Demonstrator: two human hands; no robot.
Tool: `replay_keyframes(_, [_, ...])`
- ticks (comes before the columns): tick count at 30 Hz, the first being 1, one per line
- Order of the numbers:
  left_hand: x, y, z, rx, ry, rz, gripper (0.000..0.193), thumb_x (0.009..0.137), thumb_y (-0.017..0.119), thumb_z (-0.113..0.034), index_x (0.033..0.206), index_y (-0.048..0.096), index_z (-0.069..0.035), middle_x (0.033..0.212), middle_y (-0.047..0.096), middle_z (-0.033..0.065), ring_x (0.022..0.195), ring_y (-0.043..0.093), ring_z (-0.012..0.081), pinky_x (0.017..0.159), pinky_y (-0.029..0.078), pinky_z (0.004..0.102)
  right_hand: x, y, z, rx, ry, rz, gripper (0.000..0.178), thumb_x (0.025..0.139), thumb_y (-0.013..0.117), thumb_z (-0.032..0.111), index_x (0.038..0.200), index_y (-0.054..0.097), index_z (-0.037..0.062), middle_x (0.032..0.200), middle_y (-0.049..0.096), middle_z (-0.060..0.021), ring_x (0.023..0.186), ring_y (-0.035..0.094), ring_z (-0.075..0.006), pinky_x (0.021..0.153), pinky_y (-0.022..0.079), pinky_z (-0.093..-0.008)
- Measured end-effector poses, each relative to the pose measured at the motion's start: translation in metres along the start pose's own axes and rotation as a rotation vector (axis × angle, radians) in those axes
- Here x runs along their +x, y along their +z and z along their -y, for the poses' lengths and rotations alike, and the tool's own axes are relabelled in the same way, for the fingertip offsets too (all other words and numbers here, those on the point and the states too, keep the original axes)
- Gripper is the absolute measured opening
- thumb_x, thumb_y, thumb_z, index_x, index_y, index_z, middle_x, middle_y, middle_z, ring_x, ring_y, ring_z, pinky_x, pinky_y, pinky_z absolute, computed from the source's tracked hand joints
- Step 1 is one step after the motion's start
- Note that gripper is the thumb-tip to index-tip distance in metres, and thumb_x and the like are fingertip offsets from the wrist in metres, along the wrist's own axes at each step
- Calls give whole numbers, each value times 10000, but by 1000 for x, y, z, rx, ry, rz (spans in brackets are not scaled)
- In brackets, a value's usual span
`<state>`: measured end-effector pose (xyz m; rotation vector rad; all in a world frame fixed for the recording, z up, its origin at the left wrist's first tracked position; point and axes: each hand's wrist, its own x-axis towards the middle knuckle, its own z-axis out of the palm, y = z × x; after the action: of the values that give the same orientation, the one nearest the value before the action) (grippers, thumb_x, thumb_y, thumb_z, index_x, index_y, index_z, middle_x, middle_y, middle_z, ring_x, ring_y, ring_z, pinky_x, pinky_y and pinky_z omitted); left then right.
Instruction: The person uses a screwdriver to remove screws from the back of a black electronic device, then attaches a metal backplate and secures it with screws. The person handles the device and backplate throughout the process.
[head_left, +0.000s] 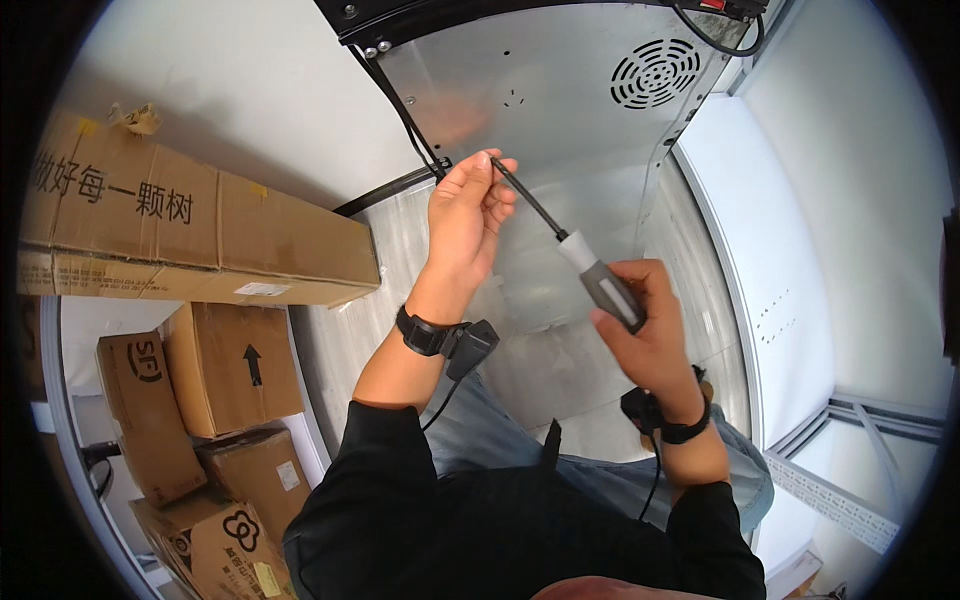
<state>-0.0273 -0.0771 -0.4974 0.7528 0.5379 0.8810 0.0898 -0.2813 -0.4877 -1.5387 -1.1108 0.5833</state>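
My right hand (pixel 648 335) is closed round the grey handle of a screwdriver (pixel 607 287). Its dark shaft slants up and left. The shaft's end meets the fingertips of my left hand (pixel 470 205), whose thumb and forefinger are pinched together. What they hold at that tip, perhaps something small, is too small to make out. Just beyond my hands stands a metal panel (pixel 560 110), the sheet side of a black-edged machine, with a round slotted vent (pixel 655 74) and a few small holes. A black cable (pixel 415 130) runs along its left edge.
At the left lies a long cardboard box (pixel 290 235). Several smaller boxes (pixel 240 370) are stacked on a shelf below it. A white panel (pixel 765 270) stands to the right, above a metal frame (pixel 830 500). Straps with small dark devices (pixel 472 345) and cords sit on both wrists.
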Motion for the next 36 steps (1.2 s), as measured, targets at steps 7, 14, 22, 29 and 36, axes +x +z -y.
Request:
replay_keyframes(7, [-3, -22, -22, 54, -32, -62, 219, 982, 545, -233, 1051, 612, -36, 922, 682, 55, 676, 587, 68, 615, 511, 216, -13, 66, 13, 2, 7, -65, 379, 786, 729, 117, 1084, 517, 19, 737, 627, -132, 607, 645, -259, 549, 489, -324])
replay_keyframes(14, [2, -38, -42, 42, -76, -21, 206, 969, 566, -214, 1070, 630, -46, 938, 687, 48, 742, 587, 77, 670, 499, 236, -11, 98, 35, -73, -31, -127, 365, 786, 728, 119, 1069, 529, 3, 749, 619, -152, 592, 632, -292, 540, 492, -349])
replay_keyframes(22, [5, -35, -44, 99, -58, -14, 212, 963, 559, -205, 1082, 637, -48, 932, 677, 35, 821, 587, 121, 771, 473, 282, -13, 111, 36, -43, 32, -157, 364, 798, 719, 126, 1070, 517, -10, 742, 610, -177, 608, 630, -325, 544, 492, -367])
replay_keyframes(29, [9, -36, -40, 156, -1, -37, 201, 951, 574, -201, 1040, 647, -37, 919, 681, 54, 825, 591, 138, 796, 458, 275, -12, 115, 43, -12, 55, -160, 372, 809, 707, 129, 1082, 495, -8, 758, 623, -184, 625, 638, -338, 549, 488, -384])
replay_keyframes(36, [11, -34, -42, 170, -14, -66, 189, 951, 566, -192, 999, 641, -26, 878, 682, 65, 800, 601, 153, 793, 468, 284, -10, 115, 45, 13, 61, -167, 343, 825, 683, 133, 1073, 489, -4, 756, 625, -183, 642, 643, -345, 566, 489, -392])
